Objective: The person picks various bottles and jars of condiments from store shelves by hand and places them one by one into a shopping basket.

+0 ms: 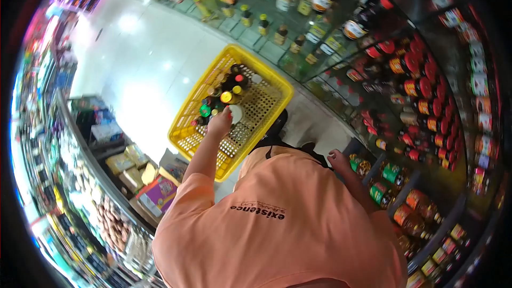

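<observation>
My left hand [220,121] reaches into a yellow plastic basket [177,112], its fingers closed at the edge of a jar with a round white lid [236,114]. Beside that jar, several bottles and jars are grouped in the basket, among them one with a yellow cap [226,97], one with a green cap [205,110] and one with a red cap [239,78]. The basket's perforated bottom shows at its right side. At my right side, my right hand [337,158] hangs near the lower shelves with its fingers curled and nothing visible in them.
Glass shelves [266,50] with sauce bottles run along the upper right. Red-lidded jars [426,88] and large oil bottles [418,205] stand on the right. Boxes [159,194] and a produce counter with brown round items [112,224] are at left. Glossy pale floor [128,53] lies beyond the basket.
</observation>
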`<state>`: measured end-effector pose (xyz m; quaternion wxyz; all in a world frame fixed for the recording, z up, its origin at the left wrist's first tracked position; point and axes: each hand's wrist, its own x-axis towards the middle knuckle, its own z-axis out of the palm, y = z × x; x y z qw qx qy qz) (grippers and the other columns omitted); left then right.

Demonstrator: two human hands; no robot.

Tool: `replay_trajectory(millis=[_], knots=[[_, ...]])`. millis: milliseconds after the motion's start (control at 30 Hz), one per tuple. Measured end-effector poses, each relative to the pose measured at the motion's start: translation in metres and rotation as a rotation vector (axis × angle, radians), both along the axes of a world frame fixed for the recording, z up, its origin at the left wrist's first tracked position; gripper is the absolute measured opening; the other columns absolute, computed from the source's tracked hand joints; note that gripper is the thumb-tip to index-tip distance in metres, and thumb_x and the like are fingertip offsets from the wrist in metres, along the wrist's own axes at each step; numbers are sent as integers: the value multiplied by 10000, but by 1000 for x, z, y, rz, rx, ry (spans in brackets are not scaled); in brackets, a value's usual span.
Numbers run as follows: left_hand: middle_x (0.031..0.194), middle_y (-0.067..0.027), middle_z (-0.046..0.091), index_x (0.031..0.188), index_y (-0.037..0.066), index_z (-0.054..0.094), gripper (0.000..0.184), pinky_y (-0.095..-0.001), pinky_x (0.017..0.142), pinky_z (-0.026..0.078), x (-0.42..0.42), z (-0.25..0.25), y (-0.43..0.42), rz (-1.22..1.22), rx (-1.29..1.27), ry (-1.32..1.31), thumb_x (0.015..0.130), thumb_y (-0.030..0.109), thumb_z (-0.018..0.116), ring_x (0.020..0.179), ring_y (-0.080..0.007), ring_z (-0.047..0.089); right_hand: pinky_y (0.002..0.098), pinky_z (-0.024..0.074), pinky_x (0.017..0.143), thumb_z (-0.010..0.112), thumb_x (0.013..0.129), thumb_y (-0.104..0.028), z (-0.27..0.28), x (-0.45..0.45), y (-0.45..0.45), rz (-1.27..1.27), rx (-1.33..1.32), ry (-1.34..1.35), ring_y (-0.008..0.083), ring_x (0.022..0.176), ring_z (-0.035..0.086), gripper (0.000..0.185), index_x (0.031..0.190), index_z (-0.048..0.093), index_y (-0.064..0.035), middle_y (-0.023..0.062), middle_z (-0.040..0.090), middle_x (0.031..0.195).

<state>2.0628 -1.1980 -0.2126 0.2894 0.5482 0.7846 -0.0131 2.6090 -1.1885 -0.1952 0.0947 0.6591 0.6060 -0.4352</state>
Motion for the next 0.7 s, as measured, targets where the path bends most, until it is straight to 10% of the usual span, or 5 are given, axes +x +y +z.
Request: replay_trajectory(millis=[133, 200, 333, 700], knots=[[1051, -210, 701, 1424, 224, 417, 456, -529, 797, 536, -12, -56, 0, -15, -163, 0, 978, 312, 451, 946, -426, 676, 427, 529, 795, 666, 869, -296, -46, 58, -58, -216, -21, -8, 327, 867, 683, 343, 1113, 637, -58, 178, 699, 912], [1113, -181, 695, 1440, 302, 393, 470, -528, 830, 527, -12, -70, 1, -10, -247, 24, 976, 334, 457, 991, -409, 669, 344, 502, 546, 659, 870, -233, -83, 91, -90, -336, -78, 70, 171, 666, 640, 255, 1035, 638, -38, 91, 645, 773], [1151, -135, 693, 1396, 290, 451, 420, -505, 845, 519, -25, -116, -9, -129, -218, 20, 977, 260, 435, 1035, -385, 661, 331, 516, 560, 652, 889, -250, -57, 97, -122, -672, -156, 147, 179, 676, 644, 240, 1015, 635, -46, 84, 654, 807], [1204, -208, 652, 1331, 179, 526, 397, -481, 902, 506, -6, -107, 1, -163, -311, 40, 935, 191, 525, 1113, -393, 624, 367, 562, 664, 638, 897, -289, -49, 111, -152, -549, -8, 115, 196, 706, 701, 264, 1019, 652, -55, 108, 693, 859]])
